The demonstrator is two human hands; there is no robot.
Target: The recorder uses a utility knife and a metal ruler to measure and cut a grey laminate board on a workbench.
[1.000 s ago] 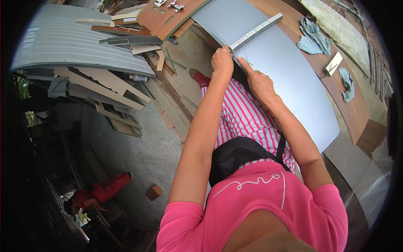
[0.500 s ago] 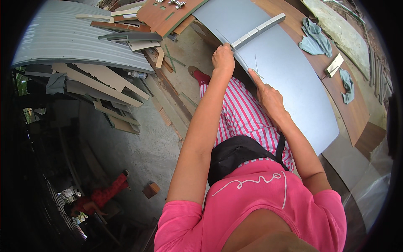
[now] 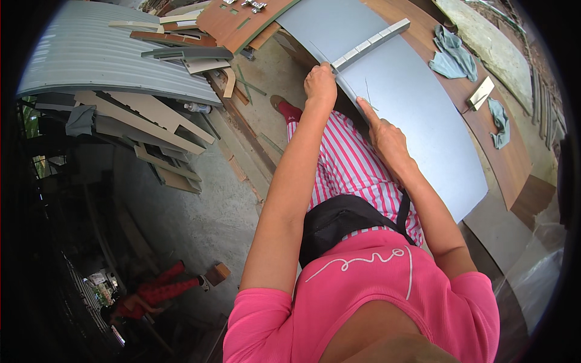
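Observation:
A long grey-blue panel (image 3: 417, 115) lies in front of me. Across it rests a narrow metal bar (image 3: 372, 43) marked off in pale segments. My left hand (image 3: 321, 86) is closed at the panel's near edge, by the bar's near end; what its fingers grip is hidden. My right hand (image 3: 387, 130) has its index finger stretched out, the tip touching the same edge. Its thumb is out of sight and its other fingers are curled. Thin dark lines (image 3: 367, 91) show on the panel by that fingertip; whether they are marks or wires I cannot tell.
Beyond the panel, a brown board (image 3: 514, 163) carries grey-blue cloths (image 3: 452, 54) and a small metal block (image 3: 481, 94). Offcuts (image 3: 151, 121) are piled under a corrugated sheet (image 3: 115, 54). At lower left, a person in red (image 3: 157, 290) is near a brown block (image 3: 218, 273).
My hands stay at nearly the same places on the panel's edge. The person in red at lower left has shifted right, a foot now beside the brown block.

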